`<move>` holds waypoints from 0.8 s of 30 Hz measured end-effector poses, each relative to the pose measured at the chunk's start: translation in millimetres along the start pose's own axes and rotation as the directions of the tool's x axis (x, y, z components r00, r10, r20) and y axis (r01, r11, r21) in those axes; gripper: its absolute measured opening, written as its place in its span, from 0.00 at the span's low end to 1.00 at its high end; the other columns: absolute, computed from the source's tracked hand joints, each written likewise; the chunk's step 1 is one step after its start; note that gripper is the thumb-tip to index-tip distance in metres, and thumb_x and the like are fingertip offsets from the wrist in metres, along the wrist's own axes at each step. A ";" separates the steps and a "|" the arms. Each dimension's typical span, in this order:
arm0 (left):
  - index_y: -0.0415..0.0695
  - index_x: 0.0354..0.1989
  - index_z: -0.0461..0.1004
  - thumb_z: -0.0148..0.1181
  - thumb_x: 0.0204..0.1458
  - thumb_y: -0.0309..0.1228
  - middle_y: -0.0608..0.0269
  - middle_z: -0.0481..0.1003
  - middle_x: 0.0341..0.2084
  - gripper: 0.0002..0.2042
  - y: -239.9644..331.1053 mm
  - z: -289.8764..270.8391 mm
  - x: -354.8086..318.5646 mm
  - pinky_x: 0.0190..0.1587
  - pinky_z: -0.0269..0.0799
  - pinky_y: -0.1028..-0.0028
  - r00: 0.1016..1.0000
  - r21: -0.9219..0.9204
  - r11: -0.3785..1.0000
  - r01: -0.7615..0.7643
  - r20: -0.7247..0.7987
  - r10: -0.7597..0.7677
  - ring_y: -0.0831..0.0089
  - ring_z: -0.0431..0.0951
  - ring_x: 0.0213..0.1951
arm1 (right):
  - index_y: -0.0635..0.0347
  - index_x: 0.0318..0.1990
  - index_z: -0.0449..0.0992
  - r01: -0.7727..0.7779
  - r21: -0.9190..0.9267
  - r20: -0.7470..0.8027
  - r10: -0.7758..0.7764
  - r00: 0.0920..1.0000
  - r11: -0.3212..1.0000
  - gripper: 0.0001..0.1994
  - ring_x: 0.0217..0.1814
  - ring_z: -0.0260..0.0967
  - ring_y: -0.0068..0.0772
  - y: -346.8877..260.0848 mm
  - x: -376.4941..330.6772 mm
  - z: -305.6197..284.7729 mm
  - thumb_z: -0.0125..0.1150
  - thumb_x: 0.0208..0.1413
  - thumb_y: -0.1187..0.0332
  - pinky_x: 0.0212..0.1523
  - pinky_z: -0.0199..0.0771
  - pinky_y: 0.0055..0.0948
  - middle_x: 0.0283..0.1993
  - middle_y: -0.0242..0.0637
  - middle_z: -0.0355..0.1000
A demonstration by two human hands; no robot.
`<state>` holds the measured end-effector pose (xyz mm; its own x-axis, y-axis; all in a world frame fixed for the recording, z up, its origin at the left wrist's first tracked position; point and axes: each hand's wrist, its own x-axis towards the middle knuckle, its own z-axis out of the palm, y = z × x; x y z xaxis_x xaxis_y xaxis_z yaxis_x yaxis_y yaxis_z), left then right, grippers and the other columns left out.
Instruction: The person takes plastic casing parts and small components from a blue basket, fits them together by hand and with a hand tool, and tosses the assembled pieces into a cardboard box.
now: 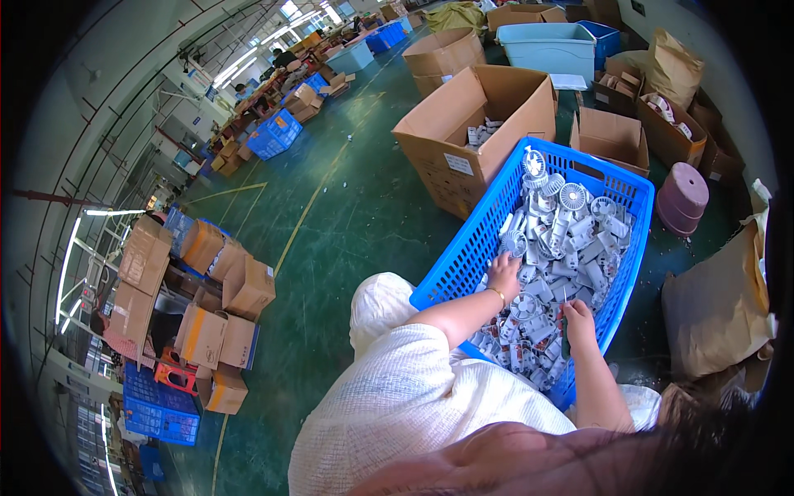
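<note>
Down in the blue lattice crate, left hand fingers spread on grey plastic fan parts, right hand clamped on a dark tool beside cardboard boxes

Open cardboard box on green floor, just beside it a smaller box. Purple stool at right near brown sack. Light blue tub further back; stacked cartons and blue crates far left.

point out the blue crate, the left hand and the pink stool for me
blue crate [463,256]: head view, on its left mesh wall
left hand [503,273]: head view, on the back of the hand, resting on the white fan parts
pink stool [681,197]: head view, on its side wall
</note>
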<state>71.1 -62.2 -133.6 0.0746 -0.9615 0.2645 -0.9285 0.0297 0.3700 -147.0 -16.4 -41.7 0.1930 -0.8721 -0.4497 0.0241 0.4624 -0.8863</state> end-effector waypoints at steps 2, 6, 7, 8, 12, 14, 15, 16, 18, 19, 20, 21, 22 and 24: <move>0.51 0.47 0.66 0.52 0.37 0.24 0.53 0.58 0.52 0.23 6.0 -0.3 1.5 0.50 0.58 0.58 0.987 0.130 0.989 -0.075 0.148 0.056 0.54 0.59 0.51 | 0.58 0.29 0.66 -0.015 0.014 0.015 0.015 1.000 1.000 0.07 0.18 0.59 0.21 0.2 -1.6 -0.9 0.45 0.55 0.66 0.17 0.58 0.21 0.23 0.30 0.65; 0.50 0.48 0.66 0.53 0.36 0.27 0.51 0.54 0.54 0.24 24.9 35.4 -26.4 0.52 0.59 0.59 0.770 0.080 0.954 -0.288 0.612 0.181 0.53 0.57 0.53 | 0.58 0.30 0.66 -0.043 0.067 0.061 0.039 0.997 0.997 0.06 0.19 0.59 0.20 -7.3 -7.8 7.2 0.46 0.54 0.67 0.17 0.57 0.21 0.23 0.30 0.65; 0.48 0.45 0.68 0.53 0.35 0.26 0.51 0.55 0.54 0.22 37.1 42.1 -36.2 0.51 0.61 0.60 0.699 -0.003 0.942 -0.335 0.670 0.250 0.55 0.59 0.52 | 0.58 0.30 0.66 -0.046 0.080 0.070 0.041 0.997 0.996 0.06 0.19 0.59 0.20 -4.6 -6.1 6.6 0.46 0.54 0.67 0.17 0.57 0.21 0.22 0.30 0.65; 0.48 0.45 0.68 0.55 0.34 0.27 0.51 0.58 0.52 0.22 62.0 38.8 -39.7 0.50 0.62 0.62 0.589 -0.070 0.941 -0.332 0.764 0.265 0.55 0.62 0.50 | 0.58 0.29 0.66 -0.038 0.075 0.047 0.035 0.998 0.996 0.07 0.17 0.59 0.21 -1.3 -2.3 3.0 0.46 0.55 0.67 0.17 0.59 0.21 0.21 0.31 0.64; 0.46 0.42 0.70 0.58 0.32 0.29 0.52 0.69 0.42 0.22 91.7 70.2 -66.3 0.46 0.66 0.65 0.227 -0.286 0.791 -0.541 0.856 0.465 0.56 0.70 0.42 | 0.58 0.29 0.66 -0.097 0.084 0.012 0.096 0.995 0.992 0.07 0.17 0.58 0.21 -12.7 -11.8 1.2 0.46 0.55 0.67 0.17 0.58 0.21 0.21 0.30 0.64; 0.45 0.37 0.72 0.56 0.33 0.30 0.53 0.72 0.34 0.17 83.5 83.3 -81.3 0.42 0.68 0.66 0.168 -0.358 0.610 -0.707 0.752 0.637 0.58 0.72 0.38 | 0.58 0.30 0.66 -0.123 0.094 0.058 0.118 0.991 0.988 0.07 0.18 0.58 0.21 -11.6 -10.8 4.4 0.46 0.55 0.67 0.17 0.58 0.21 0.21 0.30 0.65; 0.45 0.37 0.72 0.56 0.33 0.30 0.53 0.72 0.34 0.17 84.3 83.1 -81.6 0.42 0.68 0.66 0.157 -0.367 0.608 -0.704 0.754 0.638 0.58 0.72 0.38 | 0.59 0.30 0.67 -0.135 0.120 0.084 0.126 0.989 0.983 0.07 0.18 0.58 0.21 -8.9 -10.9 3.3 0.46 0.55 0.67 0.17 0.57 0.22 0.22 0.31 0.65; 0.45 0.36 0.72 0.55 0.33 0.30 0.53 0.72 0.34 0.16 84.7 83.3 -79.4 0.42 0.68 0.66 0.156 -0.378 0.619 -0.688 0.756 0.635 0.58 0.72 0.38 | 0.59 0.30 0.67 -0.144 0.127 0.079 0.135 0.988 0.981 0.07 0.18 0.58 0.21 -10.4 -10.9 3.1 0.46 0.55 0.67 0.17 0.57 0.22 0.22 0.31 0.65; 0.45 0.36 0.72 0.55 0.34 0.30 0.53 0.73 0.33 0.16 87.4 84.3 -76.7 0.42 0.68 0.65 0.162 -0.399 0.647 -0.650 0.759 0.630 0.58 0.72 0.37 | 0.60 0.30 0.66 -0.159 0.175 0.094 0.144 0.985 0.972 0.07 0.18 0.58 0.22 -12.9 -14.5 2.3 0.46 0.55 0.67 0.17 0.57 0.22 0.22 0.32 0.65; 0.45 0.35 0.72 0.55 0.34 0.30 0.53 0.73 0.33 0.15 87.3 84.3 -75.7 0.41 0.68 0.65 0.167 -0.407 0.661 -0.630 0.761 0.627 0.58 0.72 0.37 | 0.60 0.30 0.66 -0.168 0.175 0.092 0.154 0.984 0.970 0.07 0.18 0.58 0.22 -11.6 -14.2 2.4 0.46 0.55 0.67 0.17 0.57 0.22 0.22 0.32 0.65; 0.45 0.35 0.72 0.54 0.34 0.29 0.53 0.73 0.33 0.15 85.7 83.7 -74.4 0.41 0.68 0.65 0.173 -0.414 0.676 -0.610 0.763 0.623 0.58 0.72 0.37 | 0.60 0.30 0.66 -0.190 0.217 0.127 0.166 0.978 0.957 0.07 0.18 0.58 0.23 -10.2 -13.9 2.7 0.45 0.55 0.67 0.17 0.57 0.22 0.22 0.33 0.65; 0.45 0.34 0.72 0.54 0.34 0.29 0.53 0.73 0.33 0.14 83.9 82.9 -73.5 0.41 0.68 0.65 0.180 -0.419 0.690 -0.590 0.764 0.619 0.58 0.72 0.36 | 0.61 0.29 0.66 -0.212 0.257 0.162 0.175 0.971 0.943 0.07 0.17 0.58 0.23 -9.5 -13.9 3.5 0.45 0.55 0.68 0.17 0.58 0.22 0.22 0.33 0.65; 0.45 0.34 0.72 0.54 0.34 0.29 0.53 0.73 0.32 0.14 83.9 82.1 -72.0 0.41 0.68 0.65 0.188 -0.423 0.703 -0.572 0.766 0.615 0.58 0.72 0.36 | 0.60 0.29 0.66 -0.233 0.264 0.164 0.195 0.967 0.936 0.07 0.17 0.58 0.24 -11.6 -14.6 4.5 0.45 0.56 0.67 0.18 0.58 0.22 0.21 0.33 0.65; 0.45 0.33 0.72 0.53 0.35 0.29 0.53 0.73 0.32 0.13 84.0 82.2 -70.0 0.41 0.68 0.65 0.207 -0.429 0.726 -0.538 0.768 0.607 0.58 0.73 0.36 | 0.60 0.29 0.66 -0.239 0.256 0.153 0.205 0.967 0.937 0.07 0.17 0.58 0.24 -12.0 -14.8 5.4 0.45 0.56 0.67 0.18 0.58 0.22 0.21 0.33 0.65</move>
<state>-42.0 -14.8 -194.2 -0.8270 -0.3907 -0.4043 -0.5583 0.6558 0.5082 -144.8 -8.1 -23.8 0.3412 -0.7241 -0.5994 0.2278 0.6823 -0.6947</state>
